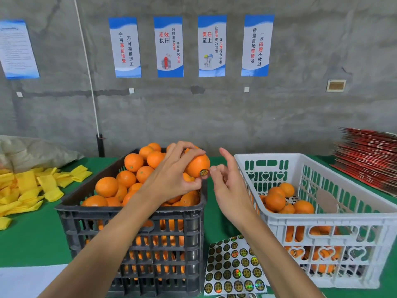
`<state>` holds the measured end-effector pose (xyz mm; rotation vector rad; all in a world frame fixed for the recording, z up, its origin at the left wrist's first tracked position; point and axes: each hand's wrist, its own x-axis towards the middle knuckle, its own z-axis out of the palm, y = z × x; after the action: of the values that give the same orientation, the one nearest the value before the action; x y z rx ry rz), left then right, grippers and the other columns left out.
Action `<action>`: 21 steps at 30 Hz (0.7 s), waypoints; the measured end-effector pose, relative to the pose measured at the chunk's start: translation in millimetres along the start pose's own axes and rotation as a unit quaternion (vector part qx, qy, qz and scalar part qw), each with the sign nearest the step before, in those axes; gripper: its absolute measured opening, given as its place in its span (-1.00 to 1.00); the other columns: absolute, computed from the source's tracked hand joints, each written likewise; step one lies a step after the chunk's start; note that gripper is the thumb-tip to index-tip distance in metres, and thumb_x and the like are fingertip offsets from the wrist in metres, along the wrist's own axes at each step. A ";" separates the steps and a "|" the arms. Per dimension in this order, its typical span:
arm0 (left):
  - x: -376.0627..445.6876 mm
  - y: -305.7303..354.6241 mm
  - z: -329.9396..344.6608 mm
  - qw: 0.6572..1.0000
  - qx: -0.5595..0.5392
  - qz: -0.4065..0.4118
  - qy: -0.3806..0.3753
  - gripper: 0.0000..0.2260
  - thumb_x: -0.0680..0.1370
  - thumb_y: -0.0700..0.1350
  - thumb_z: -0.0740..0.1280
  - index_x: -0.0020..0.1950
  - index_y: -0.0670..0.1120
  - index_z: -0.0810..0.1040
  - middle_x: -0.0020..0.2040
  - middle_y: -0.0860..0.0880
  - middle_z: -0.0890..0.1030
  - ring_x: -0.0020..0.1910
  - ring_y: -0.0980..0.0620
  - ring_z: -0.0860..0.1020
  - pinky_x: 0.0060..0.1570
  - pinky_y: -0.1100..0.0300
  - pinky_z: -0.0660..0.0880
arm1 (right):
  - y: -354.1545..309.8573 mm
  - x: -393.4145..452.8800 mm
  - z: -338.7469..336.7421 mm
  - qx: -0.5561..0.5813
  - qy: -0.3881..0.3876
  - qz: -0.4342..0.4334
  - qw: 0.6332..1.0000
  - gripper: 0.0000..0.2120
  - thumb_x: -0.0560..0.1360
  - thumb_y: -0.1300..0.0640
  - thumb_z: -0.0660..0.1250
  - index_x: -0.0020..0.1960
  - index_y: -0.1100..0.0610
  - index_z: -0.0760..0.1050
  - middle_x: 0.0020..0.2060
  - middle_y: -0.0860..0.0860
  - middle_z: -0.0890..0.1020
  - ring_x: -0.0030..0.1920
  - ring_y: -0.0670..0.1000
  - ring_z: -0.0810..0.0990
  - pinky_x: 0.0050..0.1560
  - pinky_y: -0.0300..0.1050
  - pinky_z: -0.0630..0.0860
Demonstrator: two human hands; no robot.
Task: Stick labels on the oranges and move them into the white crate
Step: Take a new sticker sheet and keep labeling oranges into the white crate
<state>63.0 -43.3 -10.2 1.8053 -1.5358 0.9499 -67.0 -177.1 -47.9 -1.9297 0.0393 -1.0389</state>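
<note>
Orange in hand: the left hand has its fingers curled round one orange, held up over the right edge of the black crate.
Label: a small dark round label sits on the side of the orange that faces the right hand.
Right hand: the right hand is just beside the orange, on its right. It holds nothing. One finger points up and the others are loosely bent, with fingertips right next to the label. I cannot tell if they touch it.
White crate: the white crate is on the right side of the green table, past the right hand. A few oranges lie in the bottom.
Which way to go: the orange has to go right, over the near-left wall of the white crate. The right hand is nearer to that crate, I think.
Label sheet: the label sheet lies flat on the table between the two crates, near the front edge.
</note>
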 end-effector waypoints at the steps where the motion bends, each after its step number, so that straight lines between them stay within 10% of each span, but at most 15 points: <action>1: -0.2 0.7 -1.1 1.000 0.001 0.001 0.000 -0.45 0.41 -0.02 0.52 0.38 -0.01 0.52 0.26 0.00 0.42 0.16 -0.01 0.43 0.19 0.36 0.32 | 0.3 0.7 2.0 -0.002 -0.002 0.004 1.000 -0.45 0.70 -0.02 0.20 0.62 -0.07 0.07 -0.18 -0.18 0.60 -0.21 -0.19 0.57 -0.11 -0.34 0.47; 6: -0.5 3.5 -6.4 1.000 0.013 0.021 -0.008 -0.47 0.42 -0.02 0.49 0.38 -0.03 0.52 0.26 -0.01 0.43 0.11 -0.03 0.43 0.11 0.17 0.43 | 2.6 1.8 9.8 -0.033 -0.001 0.023 0.999 -0.36 0.65 0.00 0.32 0.61 -0.11 0.07 -0.13 -0.21 0.63 -0.17 -0.18 0.60 -0.14 -0.30 0.45; 11: -1.0 1.4 -5.9 0.998 -0.054 -0.021 0.036 -0.46 0.38 -0.05 0.54 0.34 -0.03 0.53 0.22 0.01 0.44 0.17 0.00 0.48 0.15 0.14 0.47 | 9.1 4.2 4.7 -0.125 -0.002 0.052 0.991 -0.21 0.52 -0.48 0.18 0.60 -0.17 0.00 -0.09 -0.34 0.55 -0.13 -0.20 0.59 -0.18 -0.18 0.44; 16: -0.1 2.2 -1.2 0.983 -0.177 -0.042 0.021 -0.50 0.44 -0.03 0.59 0.33 -0.07 0.54 0.21 0.06 0.47 0.17 0.02 0.54 0.02 0.20 0.60 | 15.9 1.6 5.0 -0.035 -0.038 0.080 0.995 -0.37 0.58 -0.45 0.06 0.57 -0.23 0.16 -0.05 -0.14 0.67 -0.10 -0.11 0.65 0.05 0.05 0.58; 21: -0.6 6.2 1.5 0.958 -0.279 -0.071 -0.013 -0.53 0.47 -0.09 0.57 0.33 -0.14 0.55 0.20 -0.05 0.55 0.20 -0.06 0.60 0.08 0.15 0.63 | 12.7 -0.6 2.7 0.261 0.011 0.208 0.943 -0.54 0.70 -0.20 0.09 0.30 0.15 0.47 -0.02 0.14 0.75 -0.43 -0.03 0.47 -0.30 -0.10 0.50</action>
<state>57.1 -45.2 -11.7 1.4924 -1.4759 0.3684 -60.9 -182.4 -58.2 -1.3478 0.1612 -0.6961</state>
